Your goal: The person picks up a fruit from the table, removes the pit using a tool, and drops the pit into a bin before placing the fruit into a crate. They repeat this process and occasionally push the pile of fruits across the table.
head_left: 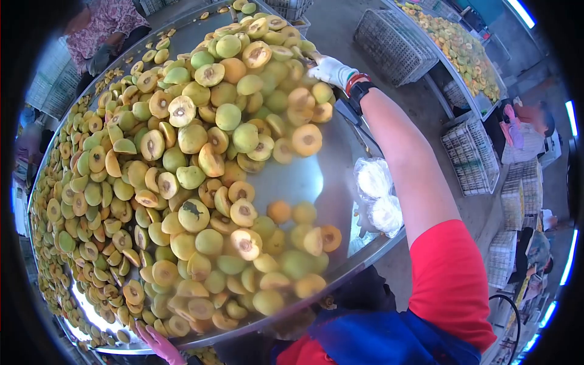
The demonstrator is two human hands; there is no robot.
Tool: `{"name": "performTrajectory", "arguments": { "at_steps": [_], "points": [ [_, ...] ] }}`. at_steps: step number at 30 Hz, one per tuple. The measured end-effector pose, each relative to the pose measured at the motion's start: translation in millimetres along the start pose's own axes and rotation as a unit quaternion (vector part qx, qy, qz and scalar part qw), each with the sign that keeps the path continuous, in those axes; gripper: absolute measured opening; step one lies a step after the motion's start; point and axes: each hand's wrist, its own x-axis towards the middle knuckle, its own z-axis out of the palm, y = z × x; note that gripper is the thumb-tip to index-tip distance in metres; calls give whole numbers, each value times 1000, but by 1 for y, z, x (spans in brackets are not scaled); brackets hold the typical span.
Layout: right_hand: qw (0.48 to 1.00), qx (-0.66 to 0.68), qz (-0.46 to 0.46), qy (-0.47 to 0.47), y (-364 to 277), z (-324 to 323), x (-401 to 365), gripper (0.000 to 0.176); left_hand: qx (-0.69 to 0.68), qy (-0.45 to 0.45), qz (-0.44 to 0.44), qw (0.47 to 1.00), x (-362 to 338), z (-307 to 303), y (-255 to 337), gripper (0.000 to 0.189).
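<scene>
A heap of yellow-green peach halves (192, 139), several showing brown stone hollows, covers the metal table (286, 182). My right hand (331, 72), in a white knit glove with a dark band and red bracelet at the wrist, reaches to the heap's far right edge. Its fingers look stretched out against the fruit; their tips are partly hidden. At the near left rim, a pink-gloved hand, which I take as my left hand (159, 345), lies with fingers extended beside the outermost halves. Its forearm is out of frame. Fruit near my right hand and near the front rim is blurred.
Clear plastic bags with white contents (378, 196) lie at the table's right corner. Stacked plastic crates (395, 45) and another crate (471, 155) stand on the floor. A second fruit table (453, 45) is beyond. Co-workers sit at left (106, 33) and right (524, 131).
</scene>
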Motion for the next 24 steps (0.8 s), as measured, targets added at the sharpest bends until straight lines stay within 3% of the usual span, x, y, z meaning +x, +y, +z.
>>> {"name": "performTrajectory", "arguments": {
  "at_steps": [1, 2, 4, 6, 7, 8, 10, 12, 14, 16, 18, 20, 22, 24],
  "points": [
    [994, 104, 14, -40, -8, 3, 0, 61, 9, -2, 4, 1000, -1, 2, -5, 55],
    [976, 133, -171, -5, 12, 21, 20, 66, 19, -5, 9, 1000, -1, 1, -8, 55],
    [981, 177, 26, -72, -24, 37, 3, 72, -37, -17, -31, 999, -3, 5, 0, 55],
    [964, 250, -82, -43, -28, 68, 6, 74, -50, -35, -46, 997, 0, 2, -7, 55],
    [969, 232, -44, -69, -26, 79, 14, 72, -41, -38, -43, 998, 0, -1, -7, 56],
    [986, 106, -86, -97, -23, 87, 19, 71, -34, -39, -40, 998, 0, -3, 0, 56],
    [965, 105, -232, -62, -25, 126, 20, 62, -36, -40, -47, 997, -3, -1, 9, 54],
    [928, 240, -215, -187, -93, 127, -43, 53, -43, -51, -57, 996, -3, -4, 16, 52],
    [979, 25, -111, -167, -98, 151, -42, 48, -28, -33, -52, 998, -5, -5, 25, 52],
    [967, -12, -220, -125, -121, 170, -54, 52, -22, -38, -41, 998, -3, -5, 21, 52],
    [959, -13, -236, -156, -128, 195, -62, 54, -22, -35, -43, 998, -3, -6, 26, 53],
    [945, -107, -243, -191, -153, 218, -70, 51, -21, -34, -49, 998, -5, -8, 31, 53],
    [940, -160, -257, -157, -195, 213, -101, 43, -31, -30, -55, 998, -4, -10, 35, 53],
    [921, -229, -249, -196, -213, 207, -112, 42, -29, -30, -53, 998, -4, -9, 31, 53]
  ]
}}
